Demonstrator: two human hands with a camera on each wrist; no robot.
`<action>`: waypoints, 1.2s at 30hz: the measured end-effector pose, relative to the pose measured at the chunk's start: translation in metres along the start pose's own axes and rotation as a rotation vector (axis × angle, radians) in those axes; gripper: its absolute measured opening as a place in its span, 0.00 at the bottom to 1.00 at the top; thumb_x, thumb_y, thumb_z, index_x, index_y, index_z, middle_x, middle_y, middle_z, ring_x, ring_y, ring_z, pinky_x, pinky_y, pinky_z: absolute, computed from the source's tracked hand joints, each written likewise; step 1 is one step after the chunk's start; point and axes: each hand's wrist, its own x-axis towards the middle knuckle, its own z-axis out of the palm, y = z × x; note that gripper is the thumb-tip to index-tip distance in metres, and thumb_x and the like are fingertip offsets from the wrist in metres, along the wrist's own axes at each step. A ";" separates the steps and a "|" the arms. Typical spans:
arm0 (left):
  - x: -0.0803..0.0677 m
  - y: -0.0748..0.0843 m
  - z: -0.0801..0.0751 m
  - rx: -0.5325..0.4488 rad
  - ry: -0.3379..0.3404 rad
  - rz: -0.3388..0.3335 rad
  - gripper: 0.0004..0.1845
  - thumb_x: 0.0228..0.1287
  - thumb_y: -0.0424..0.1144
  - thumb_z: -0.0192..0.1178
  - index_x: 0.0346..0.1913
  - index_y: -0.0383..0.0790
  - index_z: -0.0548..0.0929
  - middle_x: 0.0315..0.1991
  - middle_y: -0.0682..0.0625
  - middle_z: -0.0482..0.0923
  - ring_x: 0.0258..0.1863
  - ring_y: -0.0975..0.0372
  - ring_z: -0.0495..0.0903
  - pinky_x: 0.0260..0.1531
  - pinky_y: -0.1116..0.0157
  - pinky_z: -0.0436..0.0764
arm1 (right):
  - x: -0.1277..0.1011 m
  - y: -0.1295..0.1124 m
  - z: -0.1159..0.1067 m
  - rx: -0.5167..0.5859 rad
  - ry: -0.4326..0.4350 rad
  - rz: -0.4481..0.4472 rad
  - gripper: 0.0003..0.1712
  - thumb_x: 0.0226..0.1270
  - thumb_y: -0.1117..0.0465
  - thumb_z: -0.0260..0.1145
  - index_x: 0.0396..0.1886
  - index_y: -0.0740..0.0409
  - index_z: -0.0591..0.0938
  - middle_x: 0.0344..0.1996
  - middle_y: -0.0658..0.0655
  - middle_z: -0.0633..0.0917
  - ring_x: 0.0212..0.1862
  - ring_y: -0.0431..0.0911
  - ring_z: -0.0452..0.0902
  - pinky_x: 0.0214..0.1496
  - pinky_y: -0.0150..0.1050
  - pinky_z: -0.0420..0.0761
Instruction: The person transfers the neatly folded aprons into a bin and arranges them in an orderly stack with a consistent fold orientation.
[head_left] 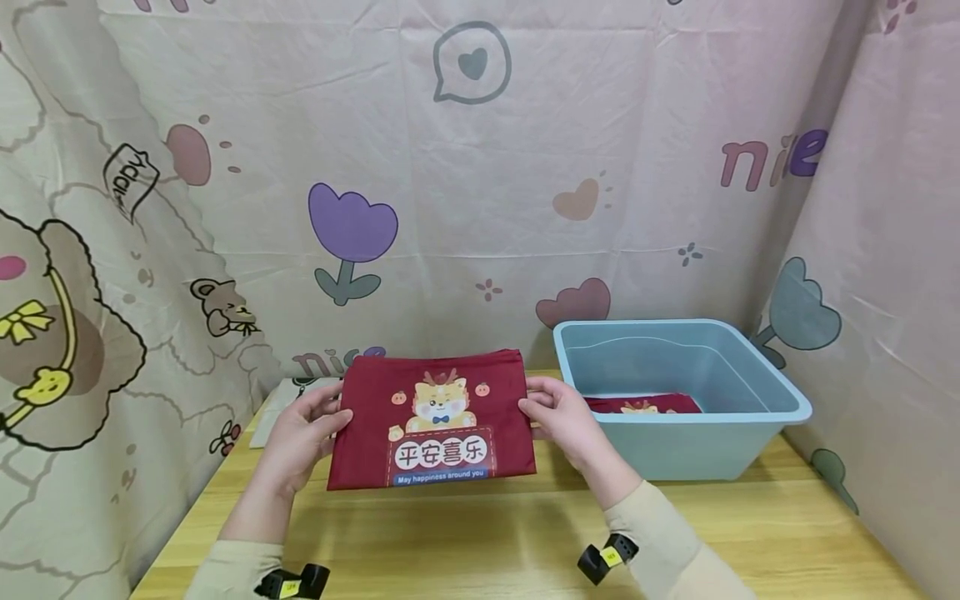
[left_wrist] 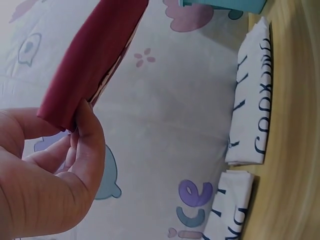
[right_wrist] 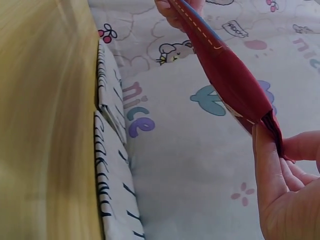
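Red folded cloth (head_left: 433, 419) sits pinched at both side edges, thumbs over, fingers under, by our left hand (head_left: 300, 440) and right hand (head_left: 564, 419), held above the worktop (head_left: 487, 533); just right stands a blue basin (head_left: 757, 433); white folded cloths (left_wrist: 250, 95) lie behind.

Folded cloth (head_left: 442, 421) up between left hand (head_left: 300, 437) and right hand (head_left: 558, 421), above table (head_left: 487, 542); basin (head_left: 682, 392) to the right, another cloth (head_left: 645, 405) inside.

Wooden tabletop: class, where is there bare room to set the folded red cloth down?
The table is bare in front, between the red cloth and the near edge. It is crowded behind: white folded cloths by the curtain, and the blue tub at right.
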 end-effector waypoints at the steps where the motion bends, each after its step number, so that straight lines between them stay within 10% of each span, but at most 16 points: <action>1: 0.000 0.002 0.001 -0.003 0.000 0.005 0.31 0.70 0.28 0.57 0.73 0.28 0.61 0.41 0.55 0.76 0.38 0.68 0.79 0.37 0.67 0.84 | 0.000 -0.002 -0.001 -0.004 0.002 -0.003 0.18 0.70 0.71 0.61 0.58 0.70 0.76 0.43 0.64 0.86 0.37 0.48 0.84 0.41 0.48 0.86; 36: 0.023 0.049 0.083 -0.096 -0.100 0.077 0.27 0.69 0.24 0.56 0.71 0.34 0.69 0.43 0.46 0.71 0.41 0.62 0.76 0.39 0.66 0.83 | -0.010 -0.051 -0.089 -0.224 0.092 -0.078 0.27 0.73 0.63 0.61 0.67 0.69 0.69 0.50 0.67 0.82 0.35 0.45 0.86 0.39 0.43 0.86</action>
